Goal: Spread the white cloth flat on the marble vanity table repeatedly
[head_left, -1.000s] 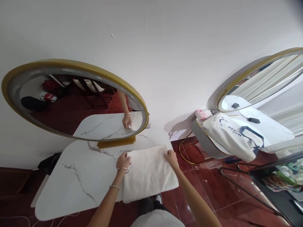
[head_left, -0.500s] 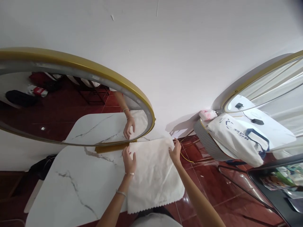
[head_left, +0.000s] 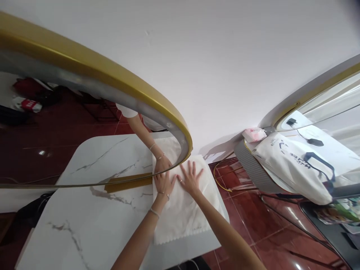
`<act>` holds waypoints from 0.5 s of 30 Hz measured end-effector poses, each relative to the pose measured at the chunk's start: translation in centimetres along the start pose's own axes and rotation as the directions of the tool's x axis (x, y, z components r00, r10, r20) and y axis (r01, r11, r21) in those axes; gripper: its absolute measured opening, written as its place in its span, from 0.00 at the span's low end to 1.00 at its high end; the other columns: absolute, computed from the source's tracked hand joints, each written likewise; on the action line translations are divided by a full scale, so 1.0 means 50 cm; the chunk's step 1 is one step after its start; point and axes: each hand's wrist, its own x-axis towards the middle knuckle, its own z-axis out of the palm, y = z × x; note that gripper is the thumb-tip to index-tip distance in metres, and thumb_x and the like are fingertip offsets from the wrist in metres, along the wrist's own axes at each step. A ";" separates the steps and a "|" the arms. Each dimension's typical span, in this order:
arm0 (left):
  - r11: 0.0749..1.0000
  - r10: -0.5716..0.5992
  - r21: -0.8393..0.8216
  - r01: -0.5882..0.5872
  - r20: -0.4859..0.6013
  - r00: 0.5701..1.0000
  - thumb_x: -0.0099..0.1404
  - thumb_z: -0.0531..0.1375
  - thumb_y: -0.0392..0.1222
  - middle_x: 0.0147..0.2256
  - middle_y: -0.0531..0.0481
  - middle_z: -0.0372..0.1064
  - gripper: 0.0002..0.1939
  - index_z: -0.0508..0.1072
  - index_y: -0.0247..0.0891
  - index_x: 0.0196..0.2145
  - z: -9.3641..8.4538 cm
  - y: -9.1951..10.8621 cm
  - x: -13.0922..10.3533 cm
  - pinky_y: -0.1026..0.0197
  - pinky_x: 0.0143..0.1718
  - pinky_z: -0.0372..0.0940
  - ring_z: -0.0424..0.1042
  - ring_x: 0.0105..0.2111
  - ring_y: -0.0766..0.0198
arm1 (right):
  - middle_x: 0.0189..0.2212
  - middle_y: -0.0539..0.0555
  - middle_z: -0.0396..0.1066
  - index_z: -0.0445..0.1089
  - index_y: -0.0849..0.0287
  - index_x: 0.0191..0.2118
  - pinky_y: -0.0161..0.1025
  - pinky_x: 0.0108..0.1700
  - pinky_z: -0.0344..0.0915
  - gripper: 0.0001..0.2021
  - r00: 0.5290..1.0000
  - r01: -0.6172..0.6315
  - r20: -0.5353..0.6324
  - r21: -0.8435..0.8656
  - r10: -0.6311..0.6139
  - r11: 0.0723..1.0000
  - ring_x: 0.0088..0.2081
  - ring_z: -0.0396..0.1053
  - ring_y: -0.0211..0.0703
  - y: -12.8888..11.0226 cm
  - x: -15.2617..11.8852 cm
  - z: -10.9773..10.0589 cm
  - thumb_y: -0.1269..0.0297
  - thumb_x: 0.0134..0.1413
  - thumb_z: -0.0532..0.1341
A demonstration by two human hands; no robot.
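Observation:
A white cloth with a zigzag-cut edge lies spread over the right end of the marble-patterned white table. My left hand rests palm down on the cloth's far left part, just under the mirror's rim, with its fingers stretched out. Beside it, my right hand presses flat on the far part of the cloth, fingers spread wide. The two thumbs come close together. Slight wrinkles show in the cloth below the hands.
A gold-framed mirror overhangs the table's back and reflects my arm. To the right stands a second table bearing a white bag with dark straps and a tissue pack. A chair-like dark frame is at lower right.
Both hands have moved onto the cloth and now lie flat with fingers spread; my right hand has left the cloth's right corner. The cloth has shifted away from me, baring the table's near edge.

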 end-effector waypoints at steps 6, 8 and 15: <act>0.996 -0.051 -0.063 0.059 0.129 0.990 0.66 0.52 0.54 0.42 0.30 0.74 0.27 0.75 0.27 0.45 0.023 0.000 0.100 0.44 0.52 0.62 0.70 0.49 0.40 | 0.69 0.59 0.38 0.48 0.44 0.67 0.77 0.57 0.30 0.29 0.998 -0.033 0.045 0.025 0.032 0.999 0.69 0.30 0.62 0.007 0.094 -0.015 0.43 0.63 0.44; 0.996 -0.007 -0.092 0.019 0.129 0.992 0.67 0.51 0.52 0.47 0.34 0.73 0.24 0.73 0.32 0.50 0.023 -0.006 0.070 0.45 0.57 0.57 0.67 0.53 0.43 | 0.69 0.58 0.38 0.47 0.45 0.67 0.75 0.59 0.30 0.29 1.000 -0.020 0.010 0.033 0.020 0.999 0.69 0.31 0.62 0.010 0.071 -0.007 0.45 0.63 0.46; 0.970 0.214 -0.097 -0.224 -0.099 0.972 0.69 0.49 0.42 0.65 0.46 0.51 0.26 0.58 0.48 0.63 0.002 -0.027 -0.106 0.39 0.65 0.42 0.49 0.65 0.51 | 0.69 0.57 0.39 0.44 0.44 0.68 0.73 0.60 0.28 0.29 0.994 0.051 -0.096 0.036 -0.048 0.998 0.68 0.32 0.62 0.008 -0.073 0.023 0.49 0.63 0.48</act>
